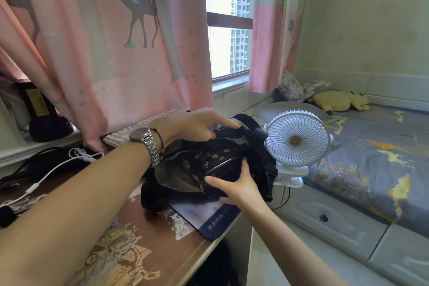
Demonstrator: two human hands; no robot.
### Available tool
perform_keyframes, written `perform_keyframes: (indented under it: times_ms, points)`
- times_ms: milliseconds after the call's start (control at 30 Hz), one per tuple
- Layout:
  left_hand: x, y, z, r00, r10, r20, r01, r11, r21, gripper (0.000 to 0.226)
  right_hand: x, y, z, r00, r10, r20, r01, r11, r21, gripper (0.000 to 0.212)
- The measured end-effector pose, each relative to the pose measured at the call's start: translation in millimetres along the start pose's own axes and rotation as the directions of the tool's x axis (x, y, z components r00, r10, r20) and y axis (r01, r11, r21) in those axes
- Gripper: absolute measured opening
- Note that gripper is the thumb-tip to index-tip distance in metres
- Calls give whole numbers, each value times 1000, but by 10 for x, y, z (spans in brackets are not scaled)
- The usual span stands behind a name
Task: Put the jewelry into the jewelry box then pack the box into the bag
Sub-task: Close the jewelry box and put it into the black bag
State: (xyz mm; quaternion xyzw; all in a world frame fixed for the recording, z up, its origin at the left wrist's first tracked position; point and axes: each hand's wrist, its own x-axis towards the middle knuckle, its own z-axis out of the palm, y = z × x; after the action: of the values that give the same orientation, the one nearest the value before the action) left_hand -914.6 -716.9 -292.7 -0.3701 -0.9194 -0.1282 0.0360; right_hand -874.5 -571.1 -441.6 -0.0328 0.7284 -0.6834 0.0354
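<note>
both hands (239, 183) on bag (162, 195), box (209, 158) seemingly inside

The dark blue mat (214, 225) under the bag bears white Chinese characters, roughly "服务热线".

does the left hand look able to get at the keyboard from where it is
Probably yes. The left hand holds the bag open right in front of the keyboard, and nothing stands between them, though the curtain drapes over its far side. It would have to let go of the bag first.
</note>
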Motion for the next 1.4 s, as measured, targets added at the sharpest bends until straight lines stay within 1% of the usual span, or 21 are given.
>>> perform_keyframes:
  times_ms: [100, 133, 167, 233, 267, 300, 433, 500, 667, 867, 1067, 1167, 1267, 1333, 1400]
  points:
    - [-9, -10, 25, 1000, 11, -17, -11, 1000, -3, 63, -134, 34, 61, 975, -187, -118, 153, 955, -254, 119]
    - [-12, -15, 33, 1000, 14, -21, -14, 1000, -3, 63, -179, 46, 104, 952, -269, -149, 207, 919, -336, 113]
    - [-17, -16, 39, 1000, 16, -26, -16, 1000, -1, 63, -208, 60, 147, 918, -360, -166, 258, 860, -440, 106]
    - [-28, -11, 43, 999, 26, -36, -26, 1000, -6, 64, -210, 106, 208, 844, -517, -143, 325, 706, -629, 94]
    - [-34, -7, 43, 999, 33, -35, -34, 999, -12, 64, -187, 130, 225, 825, -554, -111, 350, 654, -671, 91]
    - [-40, -5, 43, 999, 37, -31, -37, 999, -17, 64, -152, 150, 231, 818, -570, -80, 369, 626, -687, 88]
    - [-19, -39, 39, 1000, 10, -25, -10, 1000, -8, 65, 19, 200, 178, 798, -600, -50, 396, 586, -707, 74]
    - [-3, -70, 34, 1000, -2, -20, 2, 1000, 2, 66, 85, 217, 123, 796, -604, -43, 413, 594, -690, 69]
    - [12, -105, 20, 1000, -27, 7, 27, 1000, 2, 64, 198, 238, -59, 829, -557, -51, 453, 722, -523, 62]
    - [-12, -102, 13, 998, -54, 14, 54, 998, 32, 64, 230, 237, -121, 847, -524, -88, 446, 791, -418, 57]
    - [-41, -79, 22, 996, -79, 38, 76, 995, 69, 65, 237, 226, -150, 862, -495, -112, 412, 812, -414, 58]
    - [-76, -78, 55, 994, -103, 35, 100, 991, 86, 64, 209, 230, -132, 864, -489, -119, 391, 800, -454, 61]
    - [-128, -85, 139, 991, -133, 35, 132, 991, 30, 63, 165, 185, -176, 862, -489, -133, 381, 799, -466, 62]
    - [-145, -108, 205, 988, -148, 43, 150, 988, -41, 63, 117, 123, -268, 842, -520, -143, 401, 780, -480, 52]
    - [-160, -147, 274, 986, -159, 41, 162, 984, -79, 64, 59, 30, -386, 807, -571, -149, 416, 730, -543, 37]
